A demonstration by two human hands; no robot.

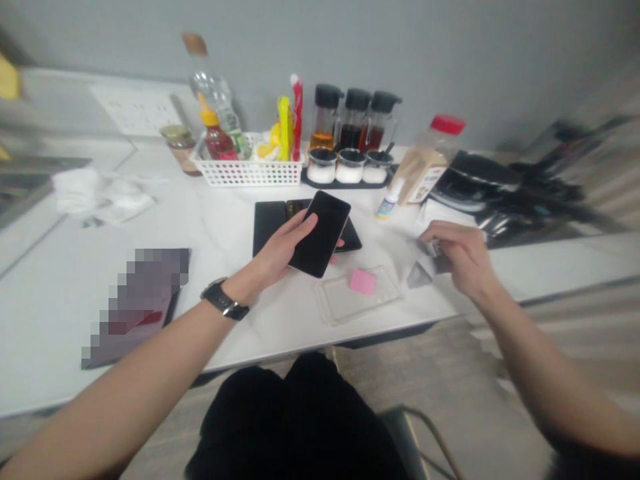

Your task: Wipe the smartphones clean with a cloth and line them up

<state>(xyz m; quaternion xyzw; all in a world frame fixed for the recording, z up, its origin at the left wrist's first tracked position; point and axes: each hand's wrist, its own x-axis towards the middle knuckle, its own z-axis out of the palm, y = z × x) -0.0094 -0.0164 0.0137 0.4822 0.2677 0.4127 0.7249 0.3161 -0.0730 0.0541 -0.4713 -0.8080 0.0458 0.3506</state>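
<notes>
My left hand (287, 245), with a dark watch at the wrist, grips a small black tablet (323, 230), its dark screen facing up. Beneath the tablet, a flat black folding case (269, 223) lies on the counter, partly covered. My right hand (463, 257) is closed low over the counter at the right; its fingers pinch something small and greyish, blurred and mostly hidden. Just left of those fingers is a grey triangular piece (420, 275). A clear case (333, 303) lies between my hands near the counter's front edge, with a pink square pad (363, 281) on it.
At the back stand a white basket (250, 175) of bottles and packets, several seasoning jars (350, 167) and a red-capped jar (425, 163). A small white bottle (389, 200) stands before it. Black pans (473, 180) sit right; white tissues (105, 193) and a pixelated flat item (140, 303) lie left.
</notes>
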